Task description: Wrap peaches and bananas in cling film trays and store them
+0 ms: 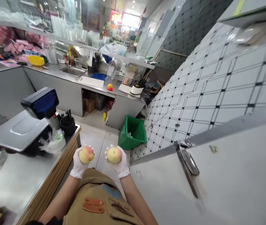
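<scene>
My left hand [78,165], in a white glove, is closed around a yellow peach [86,155] with a pink blush on its right side. Level with it, my right hand [121,167], gloved the same way, cups another peach [114,155], paler with a faint pink top. Both fruits are held palm-up in front of my brown apron [100,193], over the tiled floor [100,142]. A gap separates the two hands, and neither touches the counters.
To my left stands a metal counter [29,175] with a scale [17,131] and black cup [67,125]. Ahead, a green bin [125,137] sits by the tiled wall [194,103]; beyond are a sink [73,72] and white cutting board [90,81]. A white door [166,184] with a handle is at right.
</scene>
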The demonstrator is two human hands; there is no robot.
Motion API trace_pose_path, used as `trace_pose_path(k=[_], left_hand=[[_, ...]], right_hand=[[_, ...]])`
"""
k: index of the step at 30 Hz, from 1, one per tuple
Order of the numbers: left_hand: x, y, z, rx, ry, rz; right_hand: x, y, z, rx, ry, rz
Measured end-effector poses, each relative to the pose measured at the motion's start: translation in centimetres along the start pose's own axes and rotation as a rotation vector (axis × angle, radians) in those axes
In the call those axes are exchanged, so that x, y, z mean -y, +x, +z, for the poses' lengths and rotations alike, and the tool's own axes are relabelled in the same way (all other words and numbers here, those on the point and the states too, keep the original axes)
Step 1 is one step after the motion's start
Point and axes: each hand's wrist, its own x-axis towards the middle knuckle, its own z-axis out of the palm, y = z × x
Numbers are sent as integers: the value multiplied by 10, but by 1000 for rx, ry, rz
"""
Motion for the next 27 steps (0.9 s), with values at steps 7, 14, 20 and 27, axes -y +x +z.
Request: trace_pose_path(k=[7, 14, 20, 27], left_hand=[[-71, 120, 151, 314, -14, 177], [-100, 225, 155, 119, -85, 293], [-128, 314, 213, -112, -212, 459], [-209, 382, 291, -327, -409, 924]], right_hand=[[129, 168, 125, 165, -69, -204], [139, 380, 62, 81, -67, 375], [175, 578, 136, 123, -209, 732], [133, 759, 347, 207, -410, 810]])
